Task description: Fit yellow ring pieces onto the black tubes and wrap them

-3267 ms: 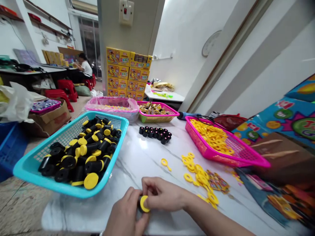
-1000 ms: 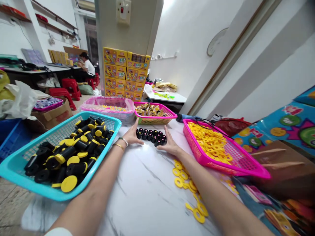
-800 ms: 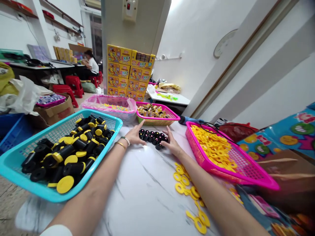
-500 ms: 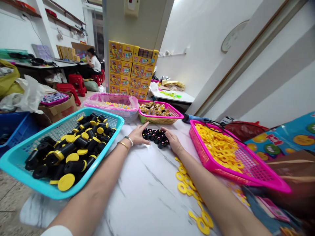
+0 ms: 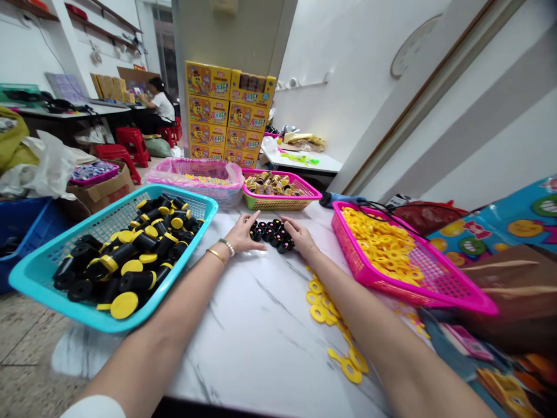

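Note:
A tight cluster of small black cups [image 5: 272,233] stands on the marbled table, with pink and yellow dots showing in their tops. My left hand [image 5: 243,234] is at the cluster's left side, thumb and index finger spread apart around its edge. On the other side, my right hand [image 5: 301,237] rests its outstretched fingers along the right edge of the cups; some fingertips are hidden. Loose yellow plastic ring pieces [image 5: 319,305] with short stems lie beside and partly under my right forearm.
A turquoise basket [image 5: 191,258] of black cylinders with yellow caps stands left. At right is a pink basket [image 5: 348,255] of yellow ring pieces. Behind are a pink-green basket [image 5: 278,204] and a plastic-lined basket [image 5: 217,194]. Stacked yellow boxes [image 5: 209,110] and a seated person [image 5: 163,107] are farther back.
The camera view has shifted slightly. My right fingers sit a little closer in over the right edge of the black cups; my left hand keeps nearly the same pose.

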Tool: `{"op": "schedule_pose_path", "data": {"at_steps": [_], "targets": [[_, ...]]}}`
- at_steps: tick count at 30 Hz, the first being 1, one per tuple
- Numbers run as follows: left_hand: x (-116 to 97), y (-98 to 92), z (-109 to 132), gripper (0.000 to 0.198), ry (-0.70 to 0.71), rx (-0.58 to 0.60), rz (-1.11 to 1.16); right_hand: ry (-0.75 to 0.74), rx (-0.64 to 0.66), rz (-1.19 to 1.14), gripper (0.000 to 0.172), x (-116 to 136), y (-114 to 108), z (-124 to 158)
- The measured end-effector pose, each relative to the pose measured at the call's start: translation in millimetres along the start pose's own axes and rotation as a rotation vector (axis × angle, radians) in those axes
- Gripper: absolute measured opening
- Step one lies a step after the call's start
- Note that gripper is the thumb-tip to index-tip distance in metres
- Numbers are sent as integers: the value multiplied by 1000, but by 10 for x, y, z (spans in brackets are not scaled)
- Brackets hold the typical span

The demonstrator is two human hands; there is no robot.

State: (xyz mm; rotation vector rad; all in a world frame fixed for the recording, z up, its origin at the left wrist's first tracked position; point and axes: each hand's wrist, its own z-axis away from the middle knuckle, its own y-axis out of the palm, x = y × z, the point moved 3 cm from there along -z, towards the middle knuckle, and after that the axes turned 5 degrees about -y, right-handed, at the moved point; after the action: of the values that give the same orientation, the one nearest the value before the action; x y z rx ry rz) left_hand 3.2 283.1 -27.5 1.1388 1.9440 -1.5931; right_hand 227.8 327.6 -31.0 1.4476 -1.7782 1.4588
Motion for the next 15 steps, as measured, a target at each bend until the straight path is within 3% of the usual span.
{"op": "schedule_pose_path", "data": {"at_steps": [3,9,15], "targets": [[-21,-56,5,110,-6,-26,3,-10,49,7,78,69,-118,79],[-56,-87,-25,91,-55,-92,38,-3,200,71,135,110,-306,387],[-50,-84,-47,80,-121,-97,108,65,181,127,147,29,-185,486]]}}
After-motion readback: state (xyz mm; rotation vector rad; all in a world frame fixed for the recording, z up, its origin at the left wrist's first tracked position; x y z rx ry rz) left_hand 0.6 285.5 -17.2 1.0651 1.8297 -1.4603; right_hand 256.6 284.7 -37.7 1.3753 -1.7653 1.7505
